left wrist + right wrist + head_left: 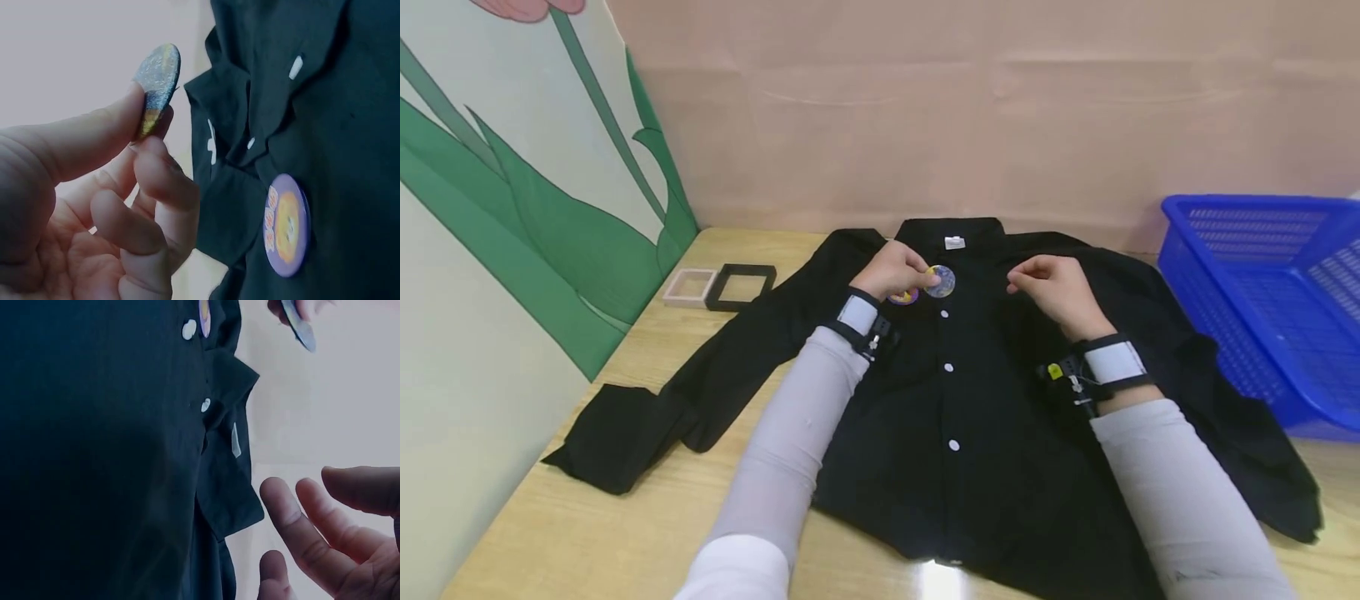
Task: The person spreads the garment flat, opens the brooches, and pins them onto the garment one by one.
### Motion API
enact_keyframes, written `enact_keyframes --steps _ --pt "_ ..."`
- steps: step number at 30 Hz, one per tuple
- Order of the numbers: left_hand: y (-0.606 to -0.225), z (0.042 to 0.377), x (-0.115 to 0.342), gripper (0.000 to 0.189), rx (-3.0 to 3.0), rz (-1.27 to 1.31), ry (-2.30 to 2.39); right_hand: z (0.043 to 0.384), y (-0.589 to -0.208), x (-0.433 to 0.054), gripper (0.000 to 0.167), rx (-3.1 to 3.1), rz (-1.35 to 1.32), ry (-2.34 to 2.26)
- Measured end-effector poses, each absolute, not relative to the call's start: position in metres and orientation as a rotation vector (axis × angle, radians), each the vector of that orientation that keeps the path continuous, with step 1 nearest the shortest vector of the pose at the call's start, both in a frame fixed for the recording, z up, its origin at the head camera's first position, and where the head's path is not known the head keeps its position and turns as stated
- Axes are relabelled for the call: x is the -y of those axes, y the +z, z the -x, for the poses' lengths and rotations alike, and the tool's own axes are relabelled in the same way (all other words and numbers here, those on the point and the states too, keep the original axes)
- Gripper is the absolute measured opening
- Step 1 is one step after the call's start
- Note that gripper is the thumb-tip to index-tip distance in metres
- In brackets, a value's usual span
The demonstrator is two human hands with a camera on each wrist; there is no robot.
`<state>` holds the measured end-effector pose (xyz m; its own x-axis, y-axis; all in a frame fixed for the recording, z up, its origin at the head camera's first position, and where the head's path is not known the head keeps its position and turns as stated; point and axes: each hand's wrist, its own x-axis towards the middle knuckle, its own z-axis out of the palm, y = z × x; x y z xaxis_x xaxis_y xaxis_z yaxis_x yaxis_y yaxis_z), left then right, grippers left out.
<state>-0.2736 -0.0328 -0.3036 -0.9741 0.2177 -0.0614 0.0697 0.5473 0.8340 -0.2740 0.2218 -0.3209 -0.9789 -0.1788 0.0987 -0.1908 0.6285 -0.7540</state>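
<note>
A black button-up shirt (pixel 887 417) lies front up on the table, its collar at the far side and white buttons down the middle. My left hand (pixel 889 270) pinches a round blue-and-yellow pin badge (pixel 942 282) between thumb and fingers, raised above the shirt. In the left wrist view this badge (pixel 160 84) appears nearly edge-on, with a thin pin tip behind it. A purple round badge (pixel 287 225) sits on the shirt front, partly covered by my left hand in the head view. Over the other side of the shirt, my right hand (pixel 1056 287) hovers with loosely bent fingers, holding nothing.
A blue plastic basket (pixel 1232 333) stands at the right, beside the shirt's sleeve. Two small square frames, one pale pink (pixel 672 300) and one black (pixel 715 302), lie at the back left of the wooden table (pixel 625 533). A beige covering hangs behind.
</note>
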Motion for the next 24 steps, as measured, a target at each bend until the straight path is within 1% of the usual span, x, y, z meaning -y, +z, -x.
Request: enact_keyframes --steps 5,10,14,17,20,24 --pt "-0.301 0.280 0.022 0.019 -2.636 -0.246 1.377 0.282 -0.320 -0.220 0.030 2.867 -0.311 1.267" --pt "-0.308 0.283 0.008 0.020 -2.607 -0.166 1.446 0.291 -0.332 -0.219 0.031 2.926 -0.286 1.212" --pt "-0.317 0.284 -0.002 0.019 -2.576 -0.085 1.512 0.303 -0.341 -0.213 0.039 3.041 -0.273 1.173" --pt "-0.323 0.287 -0.009 0.019 -2.553 -0.076 1.548 0.311 -0.343 -0.210 0.044 3.125 -0.262 1.170" --pt "-0.328 0.290 -0.015 0.019 -2.507 -0.081 1.573 0.316 -0.344 -0.211 0.042 3.170 -0.283 1.196" --pt "-0.334 0.292 -0.022 0.020 -2.552 -0.051 1.493 0.320 -0.349 -0.213 0.040 3.201 -0.349 1.240"
